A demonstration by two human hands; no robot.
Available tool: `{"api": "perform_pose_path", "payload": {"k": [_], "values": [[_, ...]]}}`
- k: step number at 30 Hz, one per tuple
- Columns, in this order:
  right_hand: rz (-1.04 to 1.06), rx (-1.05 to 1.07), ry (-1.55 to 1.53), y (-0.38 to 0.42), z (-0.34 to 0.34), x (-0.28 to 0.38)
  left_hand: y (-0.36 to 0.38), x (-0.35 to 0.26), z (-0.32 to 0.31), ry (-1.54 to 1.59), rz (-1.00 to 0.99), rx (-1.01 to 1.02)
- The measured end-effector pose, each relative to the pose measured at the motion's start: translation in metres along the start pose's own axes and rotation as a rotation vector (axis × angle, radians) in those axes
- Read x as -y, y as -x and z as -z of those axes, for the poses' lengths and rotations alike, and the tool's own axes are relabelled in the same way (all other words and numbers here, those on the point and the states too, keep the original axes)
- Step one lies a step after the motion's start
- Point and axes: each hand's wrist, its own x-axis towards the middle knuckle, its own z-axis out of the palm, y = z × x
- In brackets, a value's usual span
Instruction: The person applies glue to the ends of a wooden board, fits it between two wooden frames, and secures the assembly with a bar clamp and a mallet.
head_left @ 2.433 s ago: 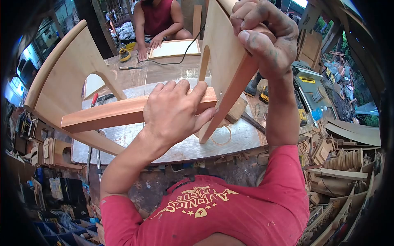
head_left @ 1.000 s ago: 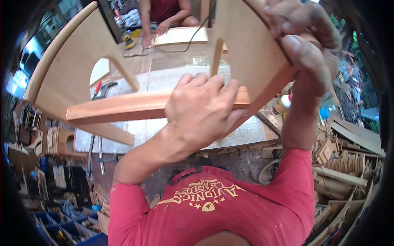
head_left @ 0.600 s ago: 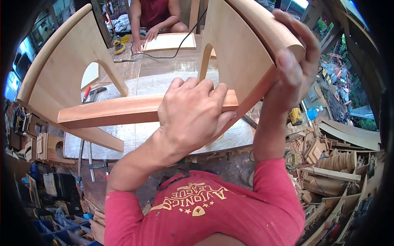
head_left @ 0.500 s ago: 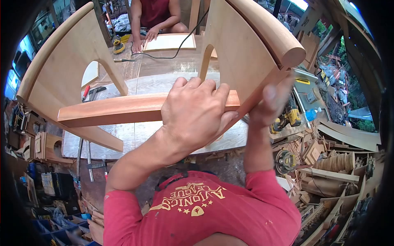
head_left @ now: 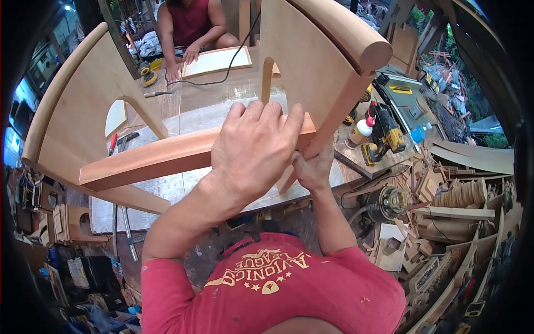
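A wooden frame stands on the table, with two side panels joined by a curved reddish rail. My left hand [head_left: 253, 146] is closed over the rail [head_left: 156, 151] near its right end, fingers wrapped across the top. Close beside it, my right hand [head_left: 315, 168] is closed round the leg [head_left: 327, 125] of the right side panel [head_left: 300, 67], its thumb near the rail joint and its other fingers partly hidden behind the leg. A rounded bar [head_left: 367, 50] caps that panel. The left side panel [head_left: 78, 94] has an arched cutout and touches neither hand.
Another person [head_left: 192, 28] sits across the table with hands on a framed white panel [head_left: 219, 62]. A cordless drill [head_left: 384, 139], a glue bottle [head_left: 361, 131] and a sander [head_left: 147, 75] lie about. Clamps [head_left: 125, 222] hang at the front left edge; a router [head_left: 389, 201] stands lower right.
My right hand, blurred near the upper leg before, has moved down and left to grip the leg by the joint. My left hand stays on the rail. The view has shifted slightly.
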Motion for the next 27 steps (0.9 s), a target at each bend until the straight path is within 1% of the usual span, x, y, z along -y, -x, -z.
{"api": "perform_pose_path", "payload": {"k": [2, 5, 8, 14, 20, 23, 25, 27], "values": [[0.110, -0.111, 0.091, 0.000, -0.005, -0.002, 0.001, 0.002, -0.002, -0.068, -0.052, -0.002], [0.077, -0.127, 0.070, 0.002, -0.010, 0.003, 0.003, 0.002, 0.004, -0.063, -0.105, -0.001], [0.096, -0.184, 0.067, 0.006, -0.014, -0.005, 0.005, 0.004, -0.001, -0.076, -0.124, -0.061], [0.171, -0.203, 0.204, 0.000, -0.016, 0.000, 0.006, 0.007, -0.008, -0.106, -0.143, -0.143], [0.193, -0.236, 0.276, 0.000, -0.020, 0.003, 0.008, 0.009, -0.008, -0.095, -0.141, -0.148], [0.154, -0.274, 0.180, 0.003, -0.026, 0.003, 0.007, 0.007, -0.005, -0.088, -0.123, -0.112], [0.125, -0.257, 0.157, 0.007, -0.026, -0.003, 0.006, 0.004, 0.000, -0.020, -0.102, -0.124], [0.150, -0.237, 0.187, 0.005, -0.025, -0.003, 0.004, 0.002, 0.002, 0.009, -0.077, -0.142]]}}
